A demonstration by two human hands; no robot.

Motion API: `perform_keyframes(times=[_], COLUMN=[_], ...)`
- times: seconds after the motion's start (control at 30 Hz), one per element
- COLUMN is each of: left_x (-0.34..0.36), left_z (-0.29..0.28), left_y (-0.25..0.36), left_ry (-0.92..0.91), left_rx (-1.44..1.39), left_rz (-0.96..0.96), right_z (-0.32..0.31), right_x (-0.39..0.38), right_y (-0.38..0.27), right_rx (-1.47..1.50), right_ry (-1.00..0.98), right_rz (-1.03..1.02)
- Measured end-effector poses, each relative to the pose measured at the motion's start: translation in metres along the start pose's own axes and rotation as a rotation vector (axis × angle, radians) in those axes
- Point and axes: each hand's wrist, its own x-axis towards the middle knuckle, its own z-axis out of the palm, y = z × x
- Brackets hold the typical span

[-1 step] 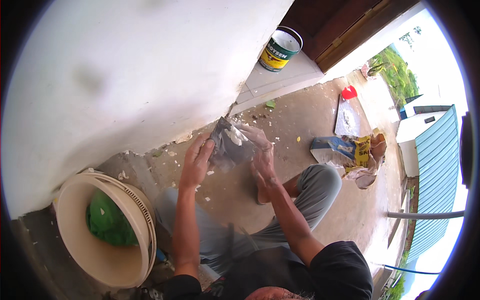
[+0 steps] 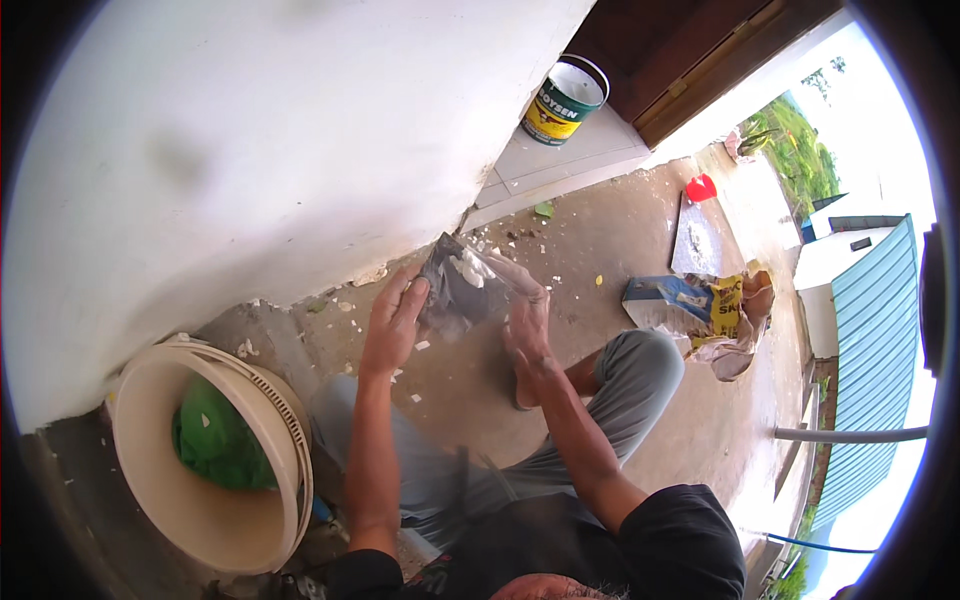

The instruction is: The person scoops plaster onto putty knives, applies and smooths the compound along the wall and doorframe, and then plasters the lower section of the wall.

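My left hand (image 2: pixel 394 320) grips the left edge of a dark grey, creased sheet (image 2: pixel 448 300), its thumb laid over the top. A lump of white paste (image 2: pixel 470 268) rests on the sheet's upper part. My right hand (image 2: pixel 527 298) reaches the right side of that lump with its fingers stretched out and whitish smears on them; whether it also touches the sheet's edge is unclear. The sheet is held above the floor, beside the foot of the white wall (image 2: pixel 250 150). Its lower part looks blurred.
A wide beige bucket (image 2: pixel 130 430) with green cloth (image 2: pixel 220 440) inside stands at my left. A paint pail (image 2: pixel 562 100) sits on the tiled step (image 2: pixel 530 165). To the right lie a torn paper sack (image 2: pixel 680 302), a powdery board (image 2: pixel 695 240) and a red container (image 2: pixel 700 187). White flakes dot the floor.
The right-hand fingers have shifted very slightly down and away from the white paste. The view has moved by a hair; the left hand keeps its hold on the sheet.
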Motion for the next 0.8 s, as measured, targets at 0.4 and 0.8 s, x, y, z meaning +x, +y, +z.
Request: perform_keyframes(times=[0.4, 0.8], left_x=[0.020, 0.006], left_z=[-0.034, -0.003], left_y=[-0.030, -0.024], left_ry=[0.209, 0.111], left_rx=[0.436, 0.794], left_rz=[0.176, 0.214], right_z=[0.006, 0.029], right_x=[-0.028, -0.018], right_y=[-0.037, -0.026], right_rx=[0.858, 0.249], right_ry=[0.193, 0.196], right_rz=[0.807, 0.459])
